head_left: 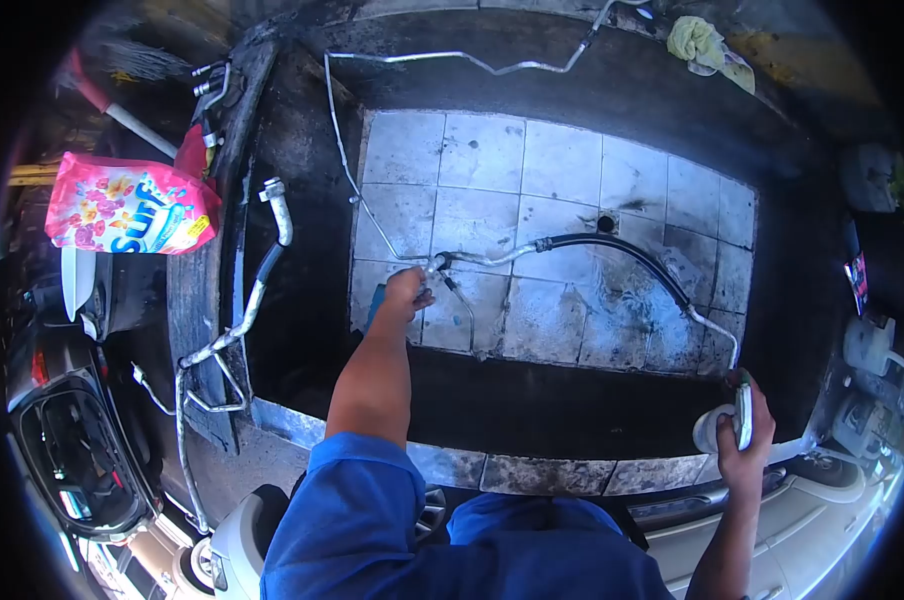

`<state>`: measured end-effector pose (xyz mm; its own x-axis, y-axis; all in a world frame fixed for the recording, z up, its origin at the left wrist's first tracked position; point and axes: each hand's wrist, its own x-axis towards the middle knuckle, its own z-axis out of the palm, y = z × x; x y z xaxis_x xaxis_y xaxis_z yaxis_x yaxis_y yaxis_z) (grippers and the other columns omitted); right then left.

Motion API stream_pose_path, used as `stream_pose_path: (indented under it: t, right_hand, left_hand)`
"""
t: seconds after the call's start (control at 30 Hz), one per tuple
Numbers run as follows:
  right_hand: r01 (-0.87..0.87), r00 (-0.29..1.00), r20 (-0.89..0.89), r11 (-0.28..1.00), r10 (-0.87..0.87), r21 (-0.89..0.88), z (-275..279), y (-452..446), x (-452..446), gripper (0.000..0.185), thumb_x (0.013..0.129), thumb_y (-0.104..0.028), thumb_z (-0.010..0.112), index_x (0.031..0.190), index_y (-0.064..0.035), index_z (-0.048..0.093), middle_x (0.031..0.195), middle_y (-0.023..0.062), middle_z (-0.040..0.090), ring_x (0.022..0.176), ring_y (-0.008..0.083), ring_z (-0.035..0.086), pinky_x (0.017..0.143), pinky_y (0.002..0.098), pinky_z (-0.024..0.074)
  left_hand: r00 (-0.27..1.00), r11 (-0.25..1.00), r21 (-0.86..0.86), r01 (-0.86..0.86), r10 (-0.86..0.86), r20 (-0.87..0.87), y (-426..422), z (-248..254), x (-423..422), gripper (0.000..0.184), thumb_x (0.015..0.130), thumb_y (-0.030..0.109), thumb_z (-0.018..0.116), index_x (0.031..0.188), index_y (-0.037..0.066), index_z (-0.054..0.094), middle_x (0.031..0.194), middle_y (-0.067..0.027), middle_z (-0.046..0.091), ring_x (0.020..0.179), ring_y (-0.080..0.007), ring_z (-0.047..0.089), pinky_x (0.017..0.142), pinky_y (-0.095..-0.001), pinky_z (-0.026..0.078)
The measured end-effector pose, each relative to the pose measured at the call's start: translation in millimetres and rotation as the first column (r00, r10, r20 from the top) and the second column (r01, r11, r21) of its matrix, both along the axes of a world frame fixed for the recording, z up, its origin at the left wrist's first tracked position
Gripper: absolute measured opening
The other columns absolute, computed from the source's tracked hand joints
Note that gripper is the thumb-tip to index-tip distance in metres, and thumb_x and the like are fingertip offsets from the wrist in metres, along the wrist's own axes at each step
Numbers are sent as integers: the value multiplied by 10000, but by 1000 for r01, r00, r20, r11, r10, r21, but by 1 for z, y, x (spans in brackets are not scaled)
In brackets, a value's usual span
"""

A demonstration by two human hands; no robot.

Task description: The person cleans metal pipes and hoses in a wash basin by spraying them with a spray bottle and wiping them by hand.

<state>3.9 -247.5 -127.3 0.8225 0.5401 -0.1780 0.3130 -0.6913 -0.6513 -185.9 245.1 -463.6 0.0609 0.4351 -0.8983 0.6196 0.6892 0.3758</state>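
A large, dark-walled washing basin (792,290) fills most of the view, its floor laid with stained white square tiles (477,150). Above that floor sits a long silver metal pipe assembly with a curved black rubber middle (637,250); a thin silver tube (402,58) runs from near its left end past the basin's far edge. A second bent silver pipe (237,335) leans over the dark left ledge (207,290). On that ledge lies a bright pink, flower-printed plastic bag (132,205), which reads "Surf"; its smaller print is illegible.

The left hand (409,290) is closed around the assembly's left joint, near the tiles' left edge. The right hand (747,440), by the near right rim, holds a whitish, rounded object (712,430); whether it also grips the adjoining pipe end, I cannot tell. Bare tile stretches between the black curve and the far wall, broken by a small round drain hole (607,224).
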Motion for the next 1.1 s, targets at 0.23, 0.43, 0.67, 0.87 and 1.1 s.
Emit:
stream_pose_path:
  t: [0.23,0.43,0.67,0.87,1.1]
  right_hand:
    - [-334,938,151,930,312,154,-9,79,-4,576,734,-38,656,1299,27,566,1269,272,630,1212,451,603,1047,467,478]
    - [-391,916,172,901,362,186,48,133,-32,613,736,-61,662,1341,-17,572,1208,261,652,1053,453,651,934,469,533]
    - [-407,906,228,882,357,237,98,163,-48,626,729,-35,641,1351,-22,568,1161,245,665,1021,449,651,887,498,533]
    - [-259,966,44,960,255,112,115,173,-54,539,748,-107,653,1276,-13,598,1116,239,687,1029,432,657,900,510,517]
    - [-231,970,102,969,223,82,126,168,-50,458,742,-137,655,1182,-12,627,1052,253,699,994,447,664,886,520,520]
  left_hand:
    - [736,898,-430,95,227,638,-32,166,55,210,897,284,590,1034,137,651,774,-31,588,680,-189,590,741,-399,573]
    - [485,902,-431,3,376,790,-81,271,114,142,922,264,531,850,154,585,698,-10,522,629,-187,517,678,-397,528]
    - [207,935,-352,51,335,919,-110,359,125,129,923,201,514,829,114,533,730,-30,498,663,-179,485,644,-349,432]
    - [215,949,-312,39,297,931,-138,366,136,84,908,189,500,858,124,521,725,-35,496,650,-190,472,633,-357,424]
    - [239,948,-310,70,286,928,-155,368,150,89,906,192,503,851,122,513,720,-41,505,643,-194,491,626,-356,425]
